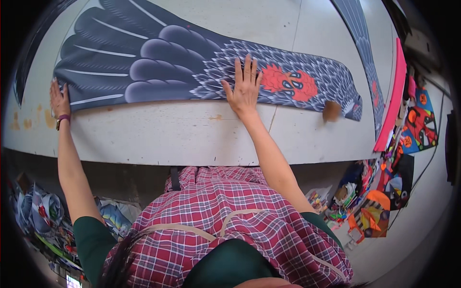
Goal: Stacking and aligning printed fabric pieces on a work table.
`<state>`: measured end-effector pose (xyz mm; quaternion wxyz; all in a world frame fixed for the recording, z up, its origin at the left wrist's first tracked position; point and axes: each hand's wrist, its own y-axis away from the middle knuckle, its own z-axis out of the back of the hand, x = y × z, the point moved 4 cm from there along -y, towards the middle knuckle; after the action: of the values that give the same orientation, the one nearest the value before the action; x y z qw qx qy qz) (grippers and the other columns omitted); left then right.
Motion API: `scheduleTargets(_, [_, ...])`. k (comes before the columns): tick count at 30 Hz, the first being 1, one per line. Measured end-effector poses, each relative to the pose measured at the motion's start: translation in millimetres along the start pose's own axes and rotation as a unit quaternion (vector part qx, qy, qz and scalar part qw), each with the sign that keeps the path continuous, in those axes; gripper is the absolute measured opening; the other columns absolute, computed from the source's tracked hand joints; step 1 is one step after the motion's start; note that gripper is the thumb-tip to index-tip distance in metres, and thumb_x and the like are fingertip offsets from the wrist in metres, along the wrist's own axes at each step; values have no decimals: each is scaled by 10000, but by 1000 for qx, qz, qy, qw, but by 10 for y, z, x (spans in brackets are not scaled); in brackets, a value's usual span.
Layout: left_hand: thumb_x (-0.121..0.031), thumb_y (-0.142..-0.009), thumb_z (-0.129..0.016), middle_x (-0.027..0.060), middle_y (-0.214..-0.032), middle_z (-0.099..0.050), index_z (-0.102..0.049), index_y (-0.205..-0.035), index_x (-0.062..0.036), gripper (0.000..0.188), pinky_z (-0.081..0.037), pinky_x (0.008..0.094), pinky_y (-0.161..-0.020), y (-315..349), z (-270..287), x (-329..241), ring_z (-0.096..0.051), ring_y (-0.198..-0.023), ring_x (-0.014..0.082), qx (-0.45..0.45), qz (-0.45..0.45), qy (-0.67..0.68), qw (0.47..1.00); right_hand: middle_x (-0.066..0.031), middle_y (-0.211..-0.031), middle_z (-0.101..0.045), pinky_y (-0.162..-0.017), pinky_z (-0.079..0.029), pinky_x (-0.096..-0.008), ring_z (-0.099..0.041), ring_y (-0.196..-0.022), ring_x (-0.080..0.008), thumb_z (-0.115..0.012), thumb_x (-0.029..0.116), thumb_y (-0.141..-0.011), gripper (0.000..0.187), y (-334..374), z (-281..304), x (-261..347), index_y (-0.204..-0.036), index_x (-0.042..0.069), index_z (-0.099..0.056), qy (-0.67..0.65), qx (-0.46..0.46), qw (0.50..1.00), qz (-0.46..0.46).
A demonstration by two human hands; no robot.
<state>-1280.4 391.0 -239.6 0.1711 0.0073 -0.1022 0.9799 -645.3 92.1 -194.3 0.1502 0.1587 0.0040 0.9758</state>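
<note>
A long fabric piece (pixel 168 62) printed with grey feathers and a red patch lies spread across the white table (pixel 168 134). My right hand (pixel 245 91) rests flat on its middle, fingers spread and pointing away from me. At the fabric's left end, my left hand (pixel 60 101) is flat with fingers stretched out, its fingertips at the edge of the print. A dark bracelet and a watch circle the left wrist. Neither hand grips anything. Near the fabric's right end, a small brown block (pixel 331 111) sits at the lower edge; its kind is unclear.
A second feather-printed strip (pixel 363 53) lies farther right, beside a bright pink strip (pixel 393 101) along the table's right edge. Dark fabric (pixel 29 53) curves at the far left. Colourful cloth pieces (pixel 370 211) lie on the floor at right, and bundled material (pixel 41 211) at lower left.
</note>
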Motion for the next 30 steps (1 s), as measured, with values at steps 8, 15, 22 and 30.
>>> scheduleTargets(8, [-464,-1008,-375,79,-1570,-278,-283,-1523,-179,595,-186,416,-1171,72,-23,-276,-218,-1459,263,62,14,-2,998,-145,-1593,-190,-1152,-101,-554,-154,-1462,-372,-555,484,-910,744,476,24,-166,-1503,108,-308,3,26,1000,-15])
scheduleTargets(15, [-504,-1002,-355,56,-1592,-229,-236,-1540,-244,610,-151,477,-1164,161,0,-235,-192,-1470,256,79,35,21,996,-130,-1596,-187,-1155,-100,-547,-155,-1463,-359,-539,489,-918,737,538,19,-135,-1506,113,-301,11,42,999,-24])
scheduleTargets(22, [-498,-1004,-351,55,-1598,-214,-230,-1542,-240,609,-138,467,-1171,89,-34,-272,-173,-1475,260,86,41,13,995,-135,-1592,-194,-1154,-121,-559,-158,-1462,-366,-531,501,-918,741,539,116,-657,-1512,129,-292,41,17,997,-63])
scheduleTargets(30, [-465,-1009,-368,80,-1587,-238,-246,-1537,-198,604,-143,440,-1180,72,8,-172,-197,-1467,276,80,43,3,996,-129,-1598,-176,-1142,-159,-575,-151,-1467,-359,-503,470,-946,700,630,327,-1642,-1519,138,-276,91,-17,987,-134])
